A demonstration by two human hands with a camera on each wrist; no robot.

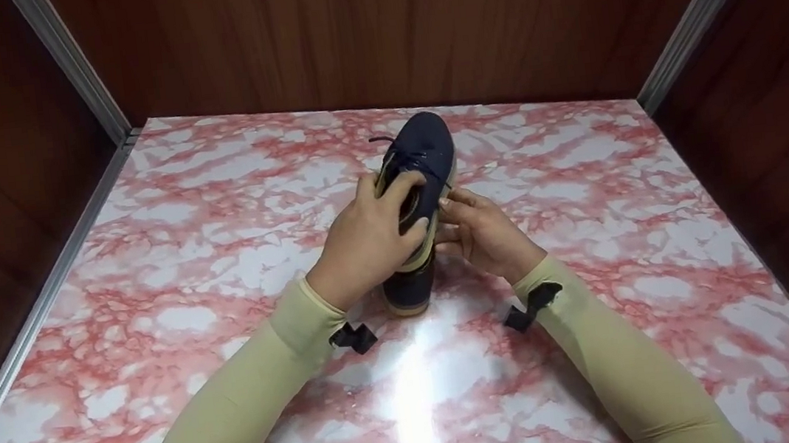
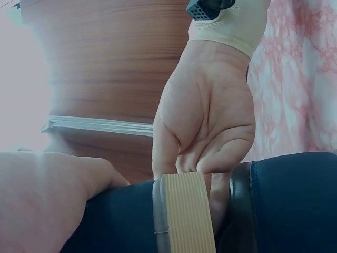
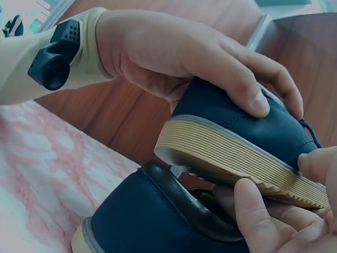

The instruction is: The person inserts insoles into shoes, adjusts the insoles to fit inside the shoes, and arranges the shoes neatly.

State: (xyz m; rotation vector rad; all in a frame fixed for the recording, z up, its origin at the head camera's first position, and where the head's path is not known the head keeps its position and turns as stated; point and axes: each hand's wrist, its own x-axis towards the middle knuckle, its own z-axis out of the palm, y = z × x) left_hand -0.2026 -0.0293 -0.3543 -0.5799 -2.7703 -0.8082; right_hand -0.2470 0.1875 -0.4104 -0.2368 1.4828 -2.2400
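A navy lace-up shoe [image 1: 430, 139] with a ribbed tan sole [image 3: 210, 150] is held over a second navy shoe [image 1: 408, 290], whose dark padded collar [image 3: 197, 205] shows beneath it. My left hand [image 1: 366, 236] grips the upper shoe from above at its opening, thumb on one side and fingers across. From the right, my right hand [image 1: 484, 230] holds that shoe by its side and sole edge. Some right fingers [image 3: 253, 211] reach under the sole, between the two shoes, where their tips are partly hidden. The lower shoe's front is covered by the upper one.
Both shoes are near the middle of a red-and-white marbled tabletop [image 1: 220, 256]. Brown wood-grain panels [image 1: 373, 31] with metal corner posts [image 1: 712, 7] enclose the back and sides. A bright reflection lies on the tabletop in front of the shoes.
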